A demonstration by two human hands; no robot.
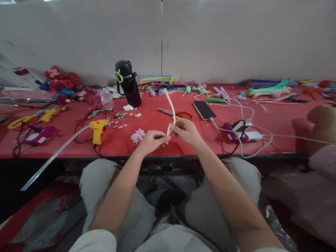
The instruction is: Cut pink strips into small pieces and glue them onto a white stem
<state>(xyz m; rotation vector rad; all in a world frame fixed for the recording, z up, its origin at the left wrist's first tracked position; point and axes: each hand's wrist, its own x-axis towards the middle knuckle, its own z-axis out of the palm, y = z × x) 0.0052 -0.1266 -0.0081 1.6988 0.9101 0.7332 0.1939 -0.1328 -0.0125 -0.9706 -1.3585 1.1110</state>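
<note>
A cream-coloured pipe cleaner [170, 101] is held between my two hands above the front of the red table. Its lower end is bent into a small loop, while the long free end sticks up and curves to the left. My left hand [154, 141] pinches the loop's low part with thumb and fingers. My right hand [185, 130] grips the pipe cleaner just above, fingertips closed. Just left of my left hand lies a pile of small lilac pieces [138, 135]. Behind my right hand rest scissors [183, 114] with red and yellow handles.
Left on the red table [154, 119] lies a yellow glue gun [97, 131] with a long glue stick jutting past the edge. A black bottle [128, 85] stands behind. To the right are a phone [204, 110], cables and a purple power strip [232, 133]. Another person's arm [321, 122] rests far right.
</note>
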